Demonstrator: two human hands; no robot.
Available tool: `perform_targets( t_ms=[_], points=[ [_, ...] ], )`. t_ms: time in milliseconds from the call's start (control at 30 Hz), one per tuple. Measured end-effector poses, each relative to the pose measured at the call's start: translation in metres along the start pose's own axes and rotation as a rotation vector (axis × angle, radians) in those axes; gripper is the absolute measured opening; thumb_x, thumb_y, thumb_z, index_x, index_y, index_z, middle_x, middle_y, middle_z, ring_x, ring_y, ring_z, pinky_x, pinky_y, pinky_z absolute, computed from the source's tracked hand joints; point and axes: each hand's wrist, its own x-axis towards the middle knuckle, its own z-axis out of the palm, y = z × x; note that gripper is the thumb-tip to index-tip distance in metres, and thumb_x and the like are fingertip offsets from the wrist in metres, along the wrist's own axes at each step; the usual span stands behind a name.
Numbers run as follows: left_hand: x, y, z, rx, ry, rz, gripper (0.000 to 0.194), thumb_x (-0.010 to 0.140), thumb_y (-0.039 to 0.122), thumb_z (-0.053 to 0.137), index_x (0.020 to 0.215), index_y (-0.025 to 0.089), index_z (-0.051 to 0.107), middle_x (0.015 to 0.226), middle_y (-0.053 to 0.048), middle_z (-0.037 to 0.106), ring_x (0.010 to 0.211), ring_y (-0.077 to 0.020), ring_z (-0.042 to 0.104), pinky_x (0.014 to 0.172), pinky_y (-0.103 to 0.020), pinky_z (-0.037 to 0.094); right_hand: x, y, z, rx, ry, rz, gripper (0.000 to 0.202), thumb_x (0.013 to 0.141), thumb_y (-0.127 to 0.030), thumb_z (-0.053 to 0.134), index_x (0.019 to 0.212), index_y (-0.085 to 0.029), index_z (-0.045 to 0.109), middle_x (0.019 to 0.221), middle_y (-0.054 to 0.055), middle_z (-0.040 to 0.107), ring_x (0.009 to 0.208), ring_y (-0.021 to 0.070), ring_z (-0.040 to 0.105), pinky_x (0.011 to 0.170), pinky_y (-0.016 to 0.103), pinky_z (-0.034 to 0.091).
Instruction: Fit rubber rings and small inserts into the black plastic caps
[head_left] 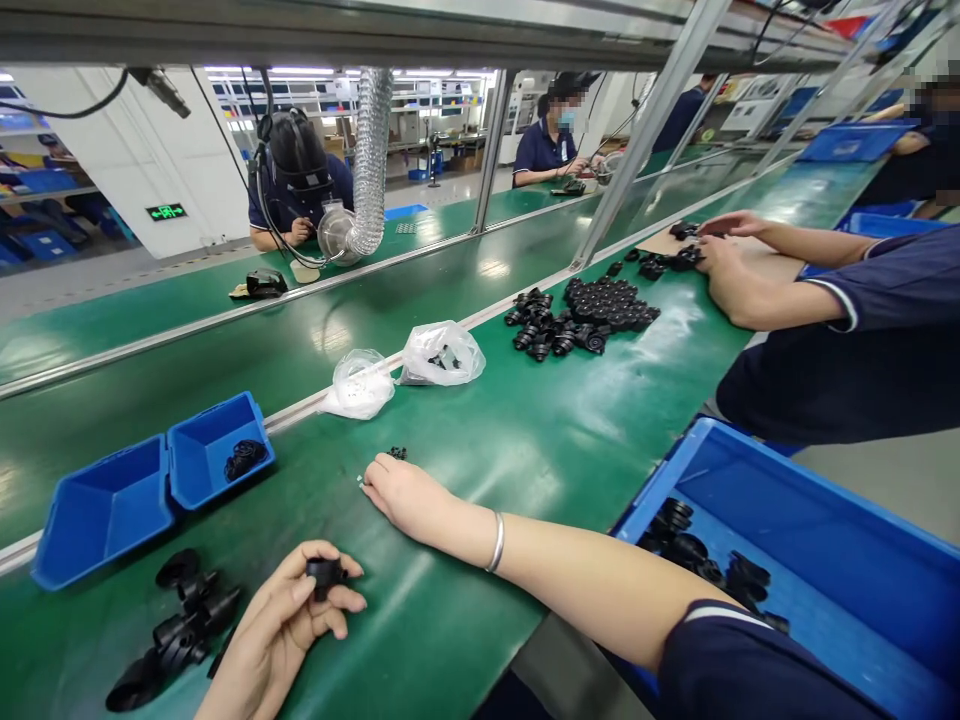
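Observation:
Between the thumb and fingers of my left hand (289, 620) is a black ring-shaped part (324, 575), held above the green table. My right hand (397, 492) is farther forward, its fingers bent down to the table with the fingertips together. A tiny pale piece (361, 480) shows at those fingertips; whether they grip it is unclear. Just beyond them lie several tiny black pieces (398, 453). Larger black parts (180, 625) lie in a loose group left of my left hand.
Two blue bins (105, 515) stand at the left, one with black rings. Two plastic bags (444, 352) sit by the metal rail. Black parts (611, 305) are heaped ahead. A blue crate (825, 510) is at the right, near a co-worker's hands (720, 245).

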Motion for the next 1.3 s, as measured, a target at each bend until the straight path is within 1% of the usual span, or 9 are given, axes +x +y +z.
perform_targets(
  t_ms=[267,433,567,700,833,967,1100,1200,1300],
  points=[
    [0.004,-0.001,-0.009,-0.209,0.069,0.035,0.025,0.088,0.035,0.057,0.108,0.02,0.064,0.091,-0.005,0.053,0.067,-0.0112,0.046,0.054,-0.022,0.038,-0.001,0.001,-0.01,0.17,-0.041,0.046,0.012,0.095,-0.024,0.053,0.087,-0.016,0.057,0.088,0.005,0.057,0.074,0.0165,0.057,0.071,0.028,0.049],
    [0.003,-0.004,-0.008,-0.217,0.125,0.096,0.037,0.088,0.029,0.062,0.125,0.027,0.057,0.106,-0.004,0.049,0.092,-0.0162,0.052,0.074,-0.028,0.046,0.001,0.008,-0.018,0.361,-0.044,0.099,0.014,0.095,-0.018,0.049,0.087,-0.018,0.059,0.083,0.004,0.062,0.081,0.0167,0.06,0.076,0.029,0.049],
    [0.001,-0.006,-0.009,-0.225,0.118,0.078,0.044,0.089,0.03,0.061,0.132,0.033,0.052,0.116,-0.004,0.047,0.095,-0.0173,0.054,0.082,-0.032,0.047,0.001,0.01,-0.019,0.387,-0.082,0.08,0.013,0.094,-0.019,0.05,0.084,-0.019,0.06,0.083,0.004,0.063,0.08,0.0167,0.061,0.074,0.029,0.048],
    [0.001,-0.01,-0.008,-0.154,0.096,0.065,0.042,0.091,0.034,0.059,0.132,0.031,0.051,0.117,-0.006,0.047,0.089,-0.0157,0.053,0.076,-0.031,0.045,-0.001,0.007,-0.014,0.358,-0.073,0.082,0.01,0.093,-0.019,0.054,0.085,-0.019,0.06,0.085,0.004,0.062,0.08,0.0168,0.059,0.072,0.028,0.047],
    [0.001,-0.013,-0.006,-0.042,0.099,0.035,0.036,0.093,0.037,0.055,0.128,0.029,0.052,0.104,-0.002,0.048,0.067,-0.0079,0.041,0.061,-0.025,0.037,-0.001,0.005,-0.01,0.332,-0.077,0.094,0.01,0.093,-0.019,0.055,0.084,-0.018,0.059,0.085,0.004,0.061,0.079,0.0171,0.059,0.071,0.028,0.046],
    [0.001,-0.014,-0.004,0.036,0.07,0.027,0.038,0.092,0.036,0.057,0.127,0.027,0.048,0.103,-0.002,0.049,0.062,-0.006,0.044,0.062,-0.026,0.04,-0.001,0.008,-0.007,0.314,-0.095,0.056,0.012,0.094,-0.019,0.054,0.083,-0.018,0.06,0.085,0.005,0.062,0.08,0.0179,0.06,0.072,0.03,0.047],
    [0.003,-0.018,-0.003,0.009,0.038,0.041,0.04,0.088,0.032,0.06,0.125,0.024,0.046,0.119,-0.007,0.048,0.086,-0.0168,0.064,0.078,-0.034,0.051,-0.001,0.009,-0.008,0.324,-0.08,0.001,0.013,0.093,-0.018,0.055,0.082,-0.017,0.061,0.083,0.005,0.062,0.078,0.0179,0.059,0.071,0.031,0.048],
    [0.006,-0.024,-0.004,0.004,0.024,0.05,0.039,0.086,0.028,0.061,0.121,0.022,0.047,0.122,-0.008,0.049,0.098,-0.0209,0.065,0.093,-0.039,0.048,-0.004,-0.002,-0.012,0.389,0.005,-0.101,0.012,0.094,-0.018,0.053,0.085,-0.017,0.061,0.081,0.005,0.062,0.076,0.017,0.059,0.068,0.03,0.049],
    [0.008,-0.031,-0.007,0.069,0.036,0.115,0.039,0.084,0.024,0.06,0.121,0.022,0.048,0.113,-0.005,0.055,0.095,-0.0178,0.064,0.091,-0.035,0.047,-0.013,-0.023,-0.012,0.485,0.035,-0.265,0.01,0.096,-0.017,0.051,0.092,-0.017,0.061,0.083,0.006,0.062,0.077,0.0155,0.059,0.068,0.029,0.051]
  ],
)
